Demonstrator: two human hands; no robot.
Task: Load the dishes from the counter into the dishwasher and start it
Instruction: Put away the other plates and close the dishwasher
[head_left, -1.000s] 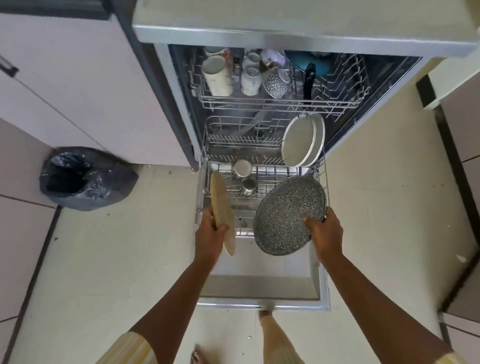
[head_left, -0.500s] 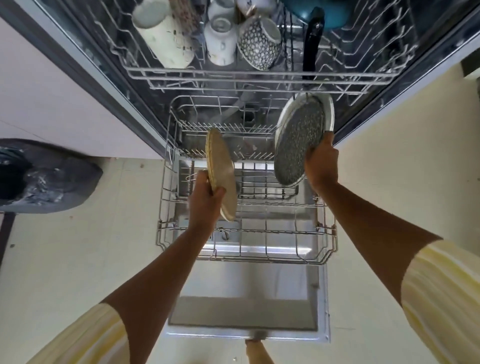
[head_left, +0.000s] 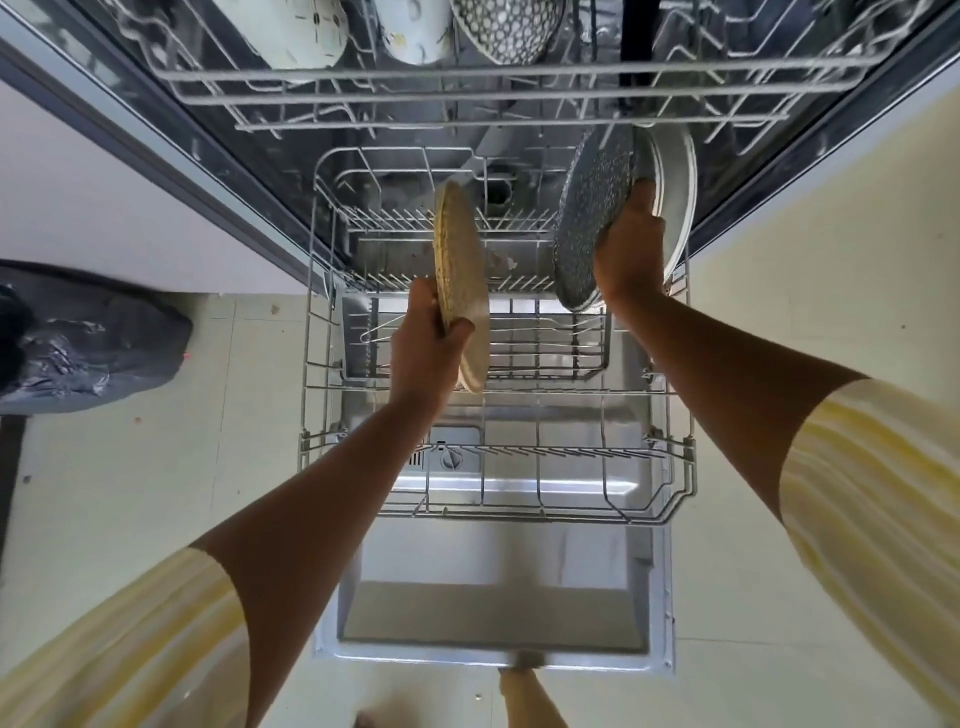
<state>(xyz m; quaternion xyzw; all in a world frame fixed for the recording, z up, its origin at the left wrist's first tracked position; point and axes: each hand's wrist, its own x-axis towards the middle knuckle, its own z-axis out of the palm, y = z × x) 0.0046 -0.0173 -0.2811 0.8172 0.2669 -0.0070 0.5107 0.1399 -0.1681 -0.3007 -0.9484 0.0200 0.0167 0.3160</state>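
A pale tiled floor runs under an open dishwasher whose door is folded flat, with a dark bin bag slumped off to the left. The lower rack is pulled out over the door and its near part holds nothing. The upper rack above it carries cups mouth-down, presumably so they drain. The left hand is clamped on the lower rim of a tan plate, thumb on the near face and fingers behind. It holds the plate on edge above the middle of the lower rack, apart from the wires. The right hand is wrapped round the edge of a speckled grey plate, also on edge, at the far right of the rack just beside two white plates already standing there. Both plates seem to be held upright and edge-first so they can slide down between the tines. The speckled one looks lined up with the white ones so it stacks in the same row. Whether its bottom edge is seated in the tines I cannot tell, since the hand and the plate itself hide that spot. The tan plate looks to be waiting its turn for a slot further left.
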